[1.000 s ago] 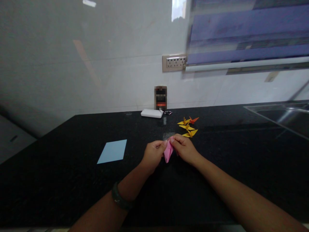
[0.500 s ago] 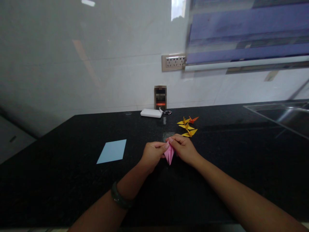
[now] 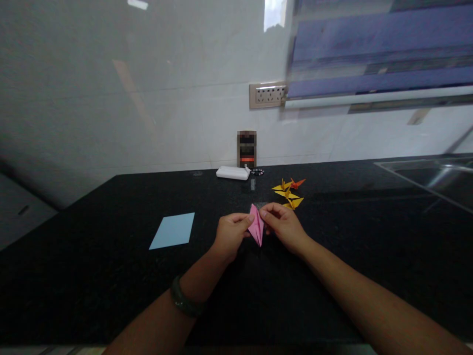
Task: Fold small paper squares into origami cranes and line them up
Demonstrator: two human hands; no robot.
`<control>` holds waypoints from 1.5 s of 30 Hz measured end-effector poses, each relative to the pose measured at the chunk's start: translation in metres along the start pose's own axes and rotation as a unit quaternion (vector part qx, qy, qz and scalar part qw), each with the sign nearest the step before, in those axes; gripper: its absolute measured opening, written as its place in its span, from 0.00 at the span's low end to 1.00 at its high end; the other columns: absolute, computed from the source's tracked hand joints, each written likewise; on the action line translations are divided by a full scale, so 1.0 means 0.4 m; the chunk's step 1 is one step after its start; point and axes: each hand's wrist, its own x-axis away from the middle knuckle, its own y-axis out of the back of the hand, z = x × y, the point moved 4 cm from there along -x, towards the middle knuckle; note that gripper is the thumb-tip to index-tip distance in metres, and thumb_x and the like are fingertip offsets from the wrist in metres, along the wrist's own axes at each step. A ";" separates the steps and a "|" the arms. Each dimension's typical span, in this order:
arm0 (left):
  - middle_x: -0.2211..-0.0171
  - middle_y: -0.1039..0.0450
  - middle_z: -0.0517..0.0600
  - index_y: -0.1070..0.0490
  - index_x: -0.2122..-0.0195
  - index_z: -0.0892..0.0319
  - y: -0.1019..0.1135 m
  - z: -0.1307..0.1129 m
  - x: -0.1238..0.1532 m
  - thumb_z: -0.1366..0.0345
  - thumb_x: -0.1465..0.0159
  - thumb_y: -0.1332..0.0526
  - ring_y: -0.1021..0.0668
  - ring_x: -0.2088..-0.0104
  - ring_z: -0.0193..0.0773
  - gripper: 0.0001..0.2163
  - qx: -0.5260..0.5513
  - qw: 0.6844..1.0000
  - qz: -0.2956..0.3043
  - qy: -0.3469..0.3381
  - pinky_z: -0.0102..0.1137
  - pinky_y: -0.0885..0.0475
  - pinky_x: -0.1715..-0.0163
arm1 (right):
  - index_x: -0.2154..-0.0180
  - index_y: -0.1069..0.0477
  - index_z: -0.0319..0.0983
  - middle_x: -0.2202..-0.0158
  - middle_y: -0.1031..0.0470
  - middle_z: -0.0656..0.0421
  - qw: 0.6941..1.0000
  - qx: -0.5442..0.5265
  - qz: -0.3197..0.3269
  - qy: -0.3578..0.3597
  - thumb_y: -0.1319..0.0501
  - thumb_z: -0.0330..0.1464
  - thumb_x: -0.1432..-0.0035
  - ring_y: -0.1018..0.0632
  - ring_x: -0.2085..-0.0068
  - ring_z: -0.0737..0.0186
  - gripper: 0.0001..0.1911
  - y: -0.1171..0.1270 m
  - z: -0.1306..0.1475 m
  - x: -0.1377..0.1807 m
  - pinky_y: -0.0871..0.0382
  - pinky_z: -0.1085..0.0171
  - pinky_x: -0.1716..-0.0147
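Note:
A pink origami paper [image 3: 257,228], folded into a narrow diamond, is held above the dark counter between both hands. My left hand [image 3: 233,233] pinches its left edge, thumb on top. On the other side, my right hand [image 3: 282,223] has thumb and fingertips closed at the paper's upper right edge. The fold's lower tip points towards me and shows a slit up the middle. Just beyond my right hand stand several yellow paper cranes [image 3: 287,194] and an orange paper crane [image 3: 296,184]. A flat light-blue paper sheet [image 3: 173,230] lies left of my left hand.
The black countertop [image 3: 111,286] runs back to a tiled wall. Against it lean a pixelated dark upright object [image 3: 247,149] and, in front, a white power-bank-like box [image 3: 232,173] with a beaded strap [image 3: 257,172]. A sink [image 3: 443,175] is at the right.
My right thumb has slid off the top of the pink paper to its right edge, uncovering the upper tip. The paper is tilted slightly to the left now.

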 end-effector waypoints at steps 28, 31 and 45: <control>0.79 0.27 0.50 0.26 0.75 0.66 -0.019 -0.002 0.014 0.64 0.54 0.34 0.26 0.78 0.34 0.10 0.048 0.999 0.024 0.007 0.33 0.29 0.72 | 0.77 0.34 0.36 0.84 0.35 0.65 0.982 -0.161 -0.076 -0.065 0.35 0.36 0.61 0.39 0.86 0.75 0.12 -0.019 -0.031 0.012 0.47 0.72 0.89; 0.80 0.27 0.50 0.26 0.75 0.66 -0.019 -0.001 0.014 0.64 0.55 0.34 0.26 0.79 0.34 0.10 0.045 0.999 0.020 0.009 0.33 0.29 0.72 | 0.77 0.34 0.36 0.84 0.35 0.65 0.983 -0.158 -0.070 -0.068 0.35 0.36 0.62 0.40 0.86 0.75 0.12 -0.018 -0.028 0.012 0.48 0.72 0.89; 0.77 0.26 0.50 0.25 0.72 0.64 -0.007 -0.013 0.008 0.61 0.53 0.36 0.27 0.77 0.33 0.11 -0.048 0.998 0.011 -0.029 0.28 0.33 0.76 | 0.75 0.31 0.35 0.81 0.32 0.63 0.993 -0.098 0.010 -0.058 0.36 0.36 0.59 0.35 0.83 0.74 0.10 0.000 -0.022 -0.001 0.42 0.72 0.86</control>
